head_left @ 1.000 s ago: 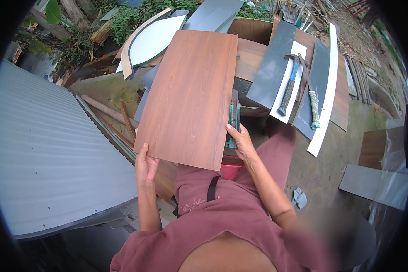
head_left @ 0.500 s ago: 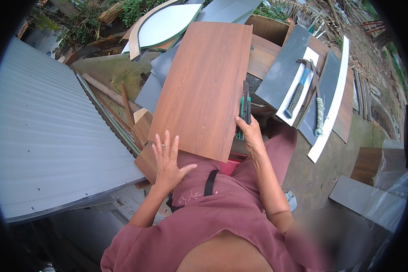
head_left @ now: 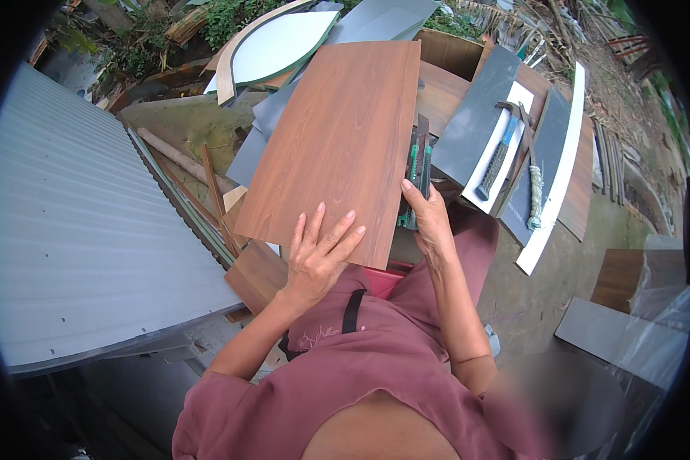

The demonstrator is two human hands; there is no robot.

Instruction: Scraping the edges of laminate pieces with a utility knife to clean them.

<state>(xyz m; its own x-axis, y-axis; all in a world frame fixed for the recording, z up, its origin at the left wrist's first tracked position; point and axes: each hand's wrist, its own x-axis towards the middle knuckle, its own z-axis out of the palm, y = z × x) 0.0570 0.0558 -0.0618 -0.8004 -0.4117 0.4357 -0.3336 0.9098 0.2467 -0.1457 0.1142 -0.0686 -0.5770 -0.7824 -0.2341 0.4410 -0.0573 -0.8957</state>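
Observation:
A long brown wood-grain board (head_left: 337, 146) lies before me, over other panels, its near end close to my lap. My left hand (head_left: 318, 249) rests on its near edge, fingers stretched out over the surface, gripping nothing. At the board's right edge my right hand (head_left: 431, 218) is closed around a green-and-black utility knife (head_left: 418, 169). The knife's dark blade points away from me, alongside the board. My palm and fingers hide part of the handle.
To the right, a hammer (head_left: 500, 149) with a blue-and-black handle and a tool with a cord-wrapped grip (head_left: 536, 195) lie on stacked panels. A long white strip (head_left: 563, 176) lies beside them. Corrugated metal sheeting (head_left: 92, 230) fills the left. Curved white-topped pieces (head_left: 280, 46) stand at the back.
My left hand has come from above my lap onto the board's near edge. The board's near end has shifted slightly left. My right hand still holds the knife, a little farther forward.

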